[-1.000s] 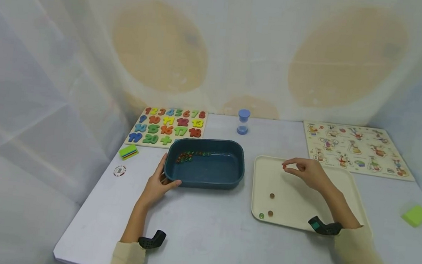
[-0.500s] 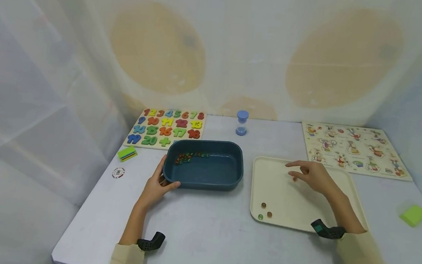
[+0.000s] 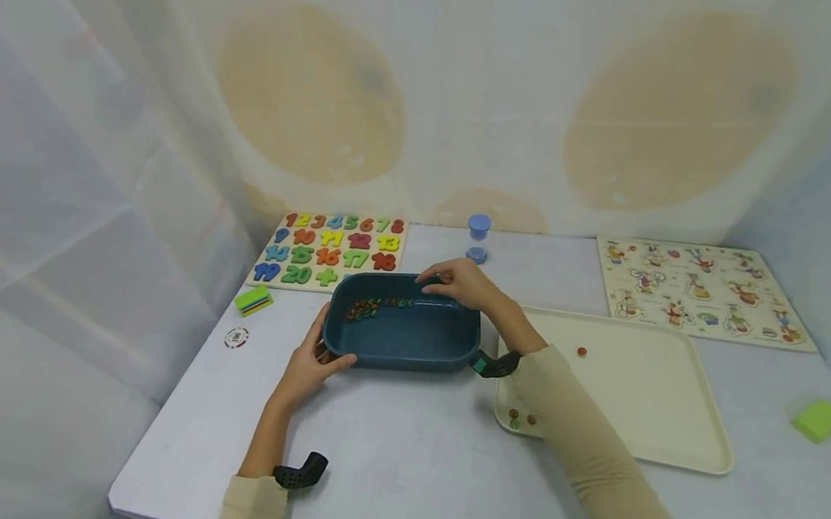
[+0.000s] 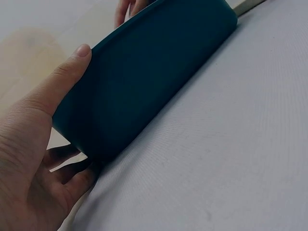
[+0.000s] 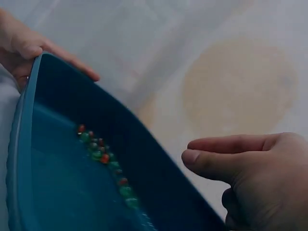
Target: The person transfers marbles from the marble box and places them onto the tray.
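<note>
My left hand (image 3: pixel 305 372) grips the left end of a dark teal basin (image 3: pixel 408 343), its thumb at the front rim and its other fingers around the side. Red and green marbles (image 3: pixel 363 309) lie gathered at the basin's left and back. Above the back right rim is my right hand (image 3: pixel 461 284), thumb and index fingertips close together; whether a marble is between them cannot be seen. The right wrist view shows this right hand (image 5: pixel 255 168) beside the basin wall (image 5: pixel 149 144). On the cream tray (image 3: pixel 642 378) rests a single red marble (image 3: pixel 581 351); several more marbles (image 3: pixel 513 414) sit at its front left corner.
A number puzzle board (image 3: pixel 327 252) lies behind the basin's left side. A blue sand timer (image 3: pixel 477 238) stands at the back. A picture puzzle (image 3: pixel 702 293) lies back right, a green block (image 3: pixel 819 421) at right. Coloured pieces (image 3: pixel 254 301) and a round chip (image 3: pixel 236 338) lie left.
My right hand has moved left from above the tray to the basin's back rim. A red marble now shows where it was, and another has rolled toward the tray's front corner. My left hand stays.
</note>
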`<state>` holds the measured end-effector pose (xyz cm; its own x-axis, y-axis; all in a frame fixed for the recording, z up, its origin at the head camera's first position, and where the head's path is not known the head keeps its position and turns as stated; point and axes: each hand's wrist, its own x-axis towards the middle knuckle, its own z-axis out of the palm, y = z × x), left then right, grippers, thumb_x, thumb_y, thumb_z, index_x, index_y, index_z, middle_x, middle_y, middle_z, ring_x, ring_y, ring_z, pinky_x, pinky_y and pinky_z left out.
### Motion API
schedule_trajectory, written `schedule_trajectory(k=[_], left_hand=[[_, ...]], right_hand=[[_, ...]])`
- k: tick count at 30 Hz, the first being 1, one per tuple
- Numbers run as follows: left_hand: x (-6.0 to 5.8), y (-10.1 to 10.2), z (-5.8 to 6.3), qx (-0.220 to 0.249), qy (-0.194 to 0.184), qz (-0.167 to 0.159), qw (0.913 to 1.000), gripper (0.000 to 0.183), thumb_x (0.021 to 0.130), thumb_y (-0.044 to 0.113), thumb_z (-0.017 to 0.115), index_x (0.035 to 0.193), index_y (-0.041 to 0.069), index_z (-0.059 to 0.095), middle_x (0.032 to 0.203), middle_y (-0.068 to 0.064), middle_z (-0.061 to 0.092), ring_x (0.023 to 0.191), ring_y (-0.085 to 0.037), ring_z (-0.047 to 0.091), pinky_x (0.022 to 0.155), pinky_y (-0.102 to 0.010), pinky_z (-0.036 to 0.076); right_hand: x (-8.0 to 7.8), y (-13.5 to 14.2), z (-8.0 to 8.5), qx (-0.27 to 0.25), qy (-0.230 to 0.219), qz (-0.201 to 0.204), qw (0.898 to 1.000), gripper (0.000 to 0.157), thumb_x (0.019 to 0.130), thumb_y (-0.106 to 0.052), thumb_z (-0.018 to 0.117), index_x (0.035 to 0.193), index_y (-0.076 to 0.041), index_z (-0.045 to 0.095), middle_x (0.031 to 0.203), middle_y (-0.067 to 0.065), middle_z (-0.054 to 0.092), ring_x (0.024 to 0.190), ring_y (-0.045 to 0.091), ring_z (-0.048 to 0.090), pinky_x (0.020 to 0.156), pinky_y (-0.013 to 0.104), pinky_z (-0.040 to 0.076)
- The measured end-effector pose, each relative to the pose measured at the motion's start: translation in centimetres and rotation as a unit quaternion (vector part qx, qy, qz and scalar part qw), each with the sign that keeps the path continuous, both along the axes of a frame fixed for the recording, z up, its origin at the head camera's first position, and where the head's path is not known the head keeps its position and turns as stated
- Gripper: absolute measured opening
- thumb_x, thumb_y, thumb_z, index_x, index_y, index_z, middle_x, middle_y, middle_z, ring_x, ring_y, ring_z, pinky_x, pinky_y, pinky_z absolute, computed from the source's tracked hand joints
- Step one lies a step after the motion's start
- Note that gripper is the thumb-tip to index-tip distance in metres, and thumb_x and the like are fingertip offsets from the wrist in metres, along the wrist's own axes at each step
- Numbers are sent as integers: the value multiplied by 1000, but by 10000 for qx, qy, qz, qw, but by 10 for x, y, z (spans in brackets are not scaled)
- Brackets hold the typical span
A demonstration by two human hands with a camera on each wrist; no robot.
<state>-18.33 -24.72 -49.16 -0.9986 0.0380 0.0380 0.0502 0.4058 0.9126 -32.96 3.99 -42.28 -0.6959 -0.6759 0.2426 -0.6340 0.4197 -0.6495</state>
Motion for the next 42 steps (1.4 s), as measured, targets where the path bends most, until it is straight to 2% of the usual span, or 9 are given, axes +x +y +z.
schedule_trajectory(k=[5,8,12,21,27,29,32,37,42], left_hand=[[0,-1,0,12,-10,39,10000,94,75,30,73,142,40,8,147,-4,22,127,-36,34,96,-42,39],[0,-2,0,25,-43,60,10000,94,73,34,73,141,43,8,146,-2,23,127,-34,35,96,-41,40],[0,-2,-1,55,-41,3,10000,94,73,38,73,141,44,8,146,-2,23,127,-33,35,96,-41,40],[-2,-2,1,35,49,13,10000,94,74,33,73,143,39,9,146,-2,24,127,-34,35,96,-42,40],[-1,-2,-3,51,70,39,10000,94,72,37,73,142,40,10,145,-5,27,125,-34,37,95,-41,40],[-1,-1,-5,39,12,29,10000,95,72,38,73,142,40,10,144,-6,28,125,-33,37,95,-41,41],[1,1,-2,41,-93,-2,9999,95,73,36,73,142,40,9,145,-6,27,126,-33,37,96,-40,40],[8,5,13,165,-181,-37,9997,93,75,28,73,143,36,10,146,-8,24,127,-34,35,97,-42,39],[11,9,25,110,-146,-77,9998,92,77,25,71,144,32,9,147,-10,21,127,-35,34,97,-41,39]], right_hand=[[-11,-29,-15,745,-298,186,9966,22,82,-19,66,103,-12,68,49,0,41,46,11,30,48,23,30],[-15,-37,-26,1145,-138,235,9931,24,81,-19,67,103,-13,69,71,2,62,57,9,43,54,23,39],[-18,-42,-35,1541,82,219,9878,25,80,-20,68,105,-14,68,99,3,66,73,11,53,67,27,47],[-20,-46,-37,1872,-13,-11,9823,24,82,-20,66,105,-15,67,109,3,63,94,17,59,79,32,49],[-11,-40,-31,1467,127,23,9891,20,82,-21,66,100,-13,68,97,1,66,74,11,57,65,25,47],[-4,-29,-24,1050,151,35,9943,20,82,-20,66,99,-12,68,76,1,63,58,10,47,54,24,40],[10,-4,-9,381,213,-57,9990,20,80,-21,67,98,-12,69,53,-2,42,48,10,29,47,23,28],[30,61,7,-140,480,-498,9975,20,80,-26,67,97,-16,69,49,-7,24,45,8,20,42,23,22],[45,138,-4,95,523,-1233,9909,21,81,-30,65,98,-18,68,51,-8,25,45,6,22,41,22,24]])
